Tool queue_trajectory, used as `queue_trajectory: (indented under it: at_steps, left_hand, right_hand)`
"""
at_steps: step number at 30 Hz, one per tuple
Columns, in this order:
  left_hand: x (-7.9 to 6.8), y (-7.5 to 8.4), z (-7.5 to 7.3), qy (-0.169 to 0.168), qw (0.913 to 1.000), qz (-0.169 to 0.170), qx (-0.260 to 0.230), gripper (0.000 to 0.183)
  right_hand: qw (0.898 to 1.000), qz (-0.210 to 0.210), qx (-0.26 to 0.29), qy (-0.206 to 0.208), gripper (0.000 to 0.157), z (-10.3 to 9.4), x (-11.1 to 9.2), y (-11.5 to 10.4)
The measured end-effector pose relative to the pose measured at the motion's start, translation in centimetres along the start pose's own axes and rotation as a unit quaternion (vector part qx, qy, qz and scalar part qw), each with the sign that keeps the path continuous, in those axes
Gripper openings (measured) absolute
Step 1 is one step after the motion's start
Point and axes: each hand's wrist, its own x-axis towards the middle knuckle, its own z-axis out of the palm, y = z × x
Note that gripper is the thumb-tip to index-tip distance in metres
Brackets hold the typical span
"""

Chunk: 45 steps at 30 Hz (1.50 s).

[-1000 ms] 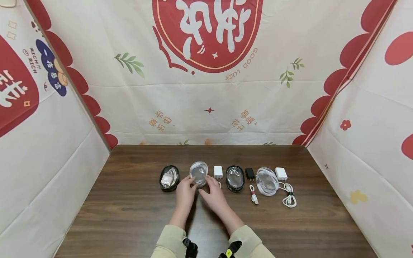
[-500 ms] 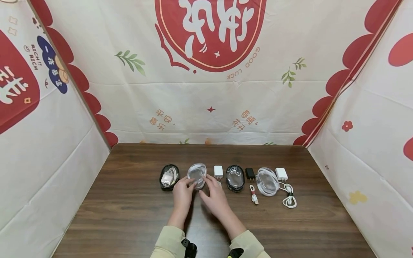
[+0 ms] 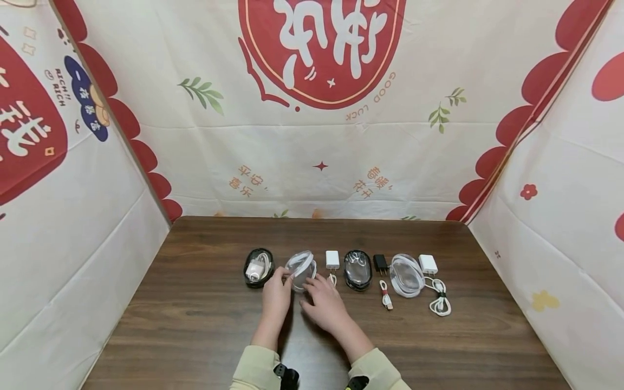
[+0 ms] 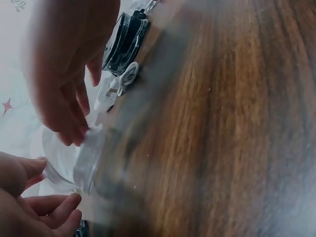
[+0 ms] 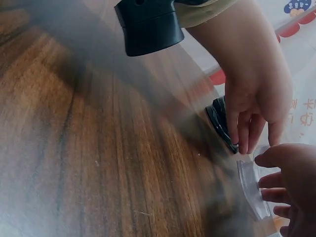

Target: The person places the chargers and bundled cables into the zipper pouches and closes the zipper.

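A clear oval zip case [image 3: 304, 273] with a white rim lies in the middle of the row, its lid partly raised and slanting. My left hand [image 3: 277, 298] pinches its left edge; thumb and fingertips sit at the rim in the left wrist view. My right hand [image 3: 325, 304] touches the near right side of the case with spread, fairly straight fingers. In the right wrist view, the fingers of my right hand [image 5: 291, 182] lie against the clear wall. Beside the case stand a white charger [image 3: 332, 259] and a white cable [image 3: 332, 279], partly hidden behind my right hand.
To the left is a black-rimmed oval case [image 3: 258, 268] holding a white charger and cable. Rightward lie another black-rimmed case [image 3: 358, 270], a black charger [image 3: 380, 263], a short cable [image 3: 385, 295], a second clear case [image 3: 407, 275], a white charger [image 3: 428, 264] and a coiled cable [image 3: 440, 303].
The lid of the clear case has lifted and tilted away from its base. My right fingers have come off the lid toward the lower right edge, while my left hand stays at the left edge.
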Motion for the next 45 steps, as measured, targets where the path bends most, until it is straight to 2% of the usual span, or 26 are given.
queue_trajectory:
  at_steps: [4,8,12,16,18,19,21,23,24,25,27,30,34,38,43,45]
  left_hand:
    - [0.0,0.2,-0.2,0.036,0.9993,-0.01,0.007,0.006]
    - [0.0,0.2,-0.1,0.069,0.9966,-0.032,-0.031,0.005]
    - [0.0,0.2,0.0,0.067,0.9906,-0.074,-0.094,0.007]
    - [0.1,0.1,0.3,0.057,0.9793,-0.122,-0.151,0.01]
    - [0.2,0.1,0.4,0.055,0.9647,-0.146,-0.212,0.012]
    - [0.2,0.1,0.5,0.054,0.9547,-0.159,-0.245,0.013]
    - [0.2,0.1,0.7,0.057,0.9298,-0.183,-0.314,0.015]
    - [0.2,0.2,0.8,0.054,0.9006,-0.203,-0.381,0.018]
    - [0.1,0.2,0.9,0.052,0.8914,-0.208,-0.399,0.018]
    - [0.1,0.2,1.0,0.049,0.8853,-0.212,-0.411,0.019]
    - [0.1,0.1,1.1,0.044,0.8785,-0.215,-0.425,0.02]
    - [0.0,0.1,1.1,0.038,0.8764,-0.214,-0.43,0.02]
    - [-0.2,0.0,1.2,0.039,0.8804,-0.211,-0.423,0.02]
    - [-0.3,0.0,1.2,0.045,0.8853,-0.208,-0.413,0.02]
    - [-0.5,0.3,1.1,0.051,0.8886,-0.213,-0.403,0.018]
    - [-0.5,0.4,1.1,0.051,0.8892,-0.214,-0.401,0.019]
  right_hand:
    - [1.0,0.0,-0.004,-0.006,0.039,0.0,-0.2,-0.1]
    - [1.0,-0.005,-0.001,-0.01,0.037,0.0,-0.4,-0.3]
    - [1.0,-0.017,0.004,-0.007,0.036,0.1,-0.6,-0.3]
    - [1.0,-0.025,0.012,-0.002,0.037,0.1,-0.6,-0.4]
    - [0.999,-0.027,0.017,-0.003,0.037,0.1,-0.7,-0.5]
    - [0.999,-0.027,0.02,-0.003,0.036,0.1,-0.7,-0.5]
    - [0.999,-0.028,0.027,-0.004,0.036,0.2,-0.7,-0.6]
    - [0.999,-0.025,0.032,-0.008,0.036,0.2,-0.8,-0.7]
    - [0.999,-0.024,0.036,-0.008,0.036,0.2,-0.8,-0.7]
    - [0.999,-0.024,0.039,-0.008,0.036,0.3,-0.8,-0.7]
    - [0.999,-0.023,0.049,-0.006,0.035,0.2,-0.9,-0.6]
    - [0.997,-0.026,0.073,0.021,0.029,0.2,-1.0,-0.3]
    - [0.991,-0.004,0.095,0.097,0.017,-0.1,-1.2,0.5]
    - [0.983,0.05,0.076,0.16,0.009,-0.4,-1.4,1.5]
    - [0.973,0.131,0.052,0.185,0.006,-0.8,-1.8,2.2]
    - [0.967,0.168,0.044,0.188,0.009,-0.8,-1.9,2.4]
